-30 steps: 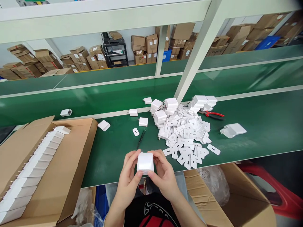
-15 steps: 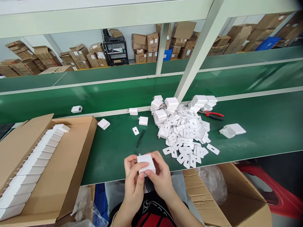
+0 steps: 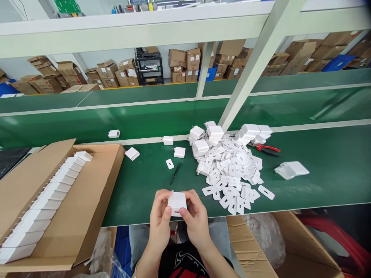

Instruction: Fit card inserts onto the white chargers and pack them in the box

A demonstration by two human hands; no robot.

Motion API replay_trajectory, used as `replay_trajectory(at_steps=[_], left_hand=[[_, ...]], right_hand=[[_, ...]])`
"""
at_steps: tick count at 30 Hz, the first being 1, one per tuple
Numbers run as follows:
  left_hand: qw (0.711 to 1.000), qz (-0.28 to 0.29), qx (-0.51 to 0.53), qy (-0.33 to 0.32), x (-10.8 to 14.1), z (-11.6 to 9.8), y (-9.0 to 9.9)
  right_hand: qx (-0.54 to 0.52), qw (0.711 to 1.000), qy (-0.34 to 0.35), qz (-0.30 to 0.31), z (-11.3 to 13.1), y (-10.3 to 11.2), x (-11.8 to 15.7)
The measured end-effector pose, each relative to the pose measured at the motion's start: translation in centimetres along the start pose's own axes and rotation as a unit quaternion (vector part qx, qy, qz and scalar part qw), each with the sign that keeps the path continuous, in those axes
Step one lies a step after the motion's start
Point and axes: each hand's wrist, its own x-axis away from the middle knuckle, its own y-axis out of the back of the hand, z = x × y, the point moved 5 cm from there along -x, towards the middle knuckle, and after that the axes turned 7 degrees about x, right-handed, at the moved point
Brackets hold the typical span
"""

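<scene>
Between both hands, just over the front edge of the green bench (image 3: 139,204), is a white plug-in charger (image 3: 177,201). My left hand (image 3: 160,216) grips its left side and my right hand (image 3: 196,218) its right side, thumbs at the near end. A reddish slot shows on that near face. Beyond the hands lie black tweezers (image 3: 176,172) and one small white slotted plate (image 3: 169,164). To the right is a heap of white slotted plates (image 3: 232,166), with several chargers (image 3: 200,147) piled at its back left.
An open cardboard box (image 3: 95,200) on the left holds a row of chargers (image 3: 55,189). Red-handled pliers (image 3: 266,148) lie behind the heap. A white charger (image 3: 292,170) rests at the right. A slanted white post (image 3: 249,73) rises behind the heap.
My left thumb has slid off the charger's top to its near left edge. The charger now shows its near face with the reddish slot. The whole view has shifted slightly.
</scene>
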Motion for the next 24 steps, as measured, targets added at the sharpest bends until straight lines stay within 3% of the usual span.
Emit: replay_trajectory(at_steps=[3,5,8,12,14,17,19,22,23,24], left_hand=[[0.987,-0.041,0.129,0.084,-0.5,0.2,0.3],[0.986,-0.047,0.137,0.086,-0.6,-0.2,0.6],[0.996,0.008,0.049,0.070,-0.2,-1.1,1.0],[0.975,0.093,-0.172,0.105,0.9,-2.3,0.9],[0.956,0.094,-0.241,0.140,1.2,-3.2,1.0],[0.945,0.112,-0.266,0.150,0.5,-5.3,1.7],[0.949,0.100,-0.270,0.128,-1.2,-7.2,3.4],[0.950,0.015,-0.309,0.052,-6.1,-10.5,8.4],[0.938,-0.021,-0.346,0.010,-8.3,-11.6,10.4],[0.907,-0.059,-0.416,-0.031,-10.5,-12.7,12.5]], right_hand=[[-0.010,0.999,0.035,0.009,0.2,-0.3,-0.1],[0.013,0.998,0.059,0.008,0.2,-0.2,-0.1],[0.122,0.983,0.139,-0.007,0.8,0.4,0.1],[0.265,0.921,0.284,0.040,2.0,0.0,0.4],[0.290,0.901,0.308,0.095,2.2,-0.7,0.5],[0.296,0.894,0.287,0.175,1.8,-1.5,0.4],[0.293,0.902,0.252,0.193,1.0,-1.3,0.2],[0.296,0.923,0.186,0.159,-0.7,-0.2,-0.5],[0.298,0.930,0.167,0.138,-1.4,0.3,-0.8],[0.298,0.936,0.150,0.115,-2.0,0.7,-1.1]])
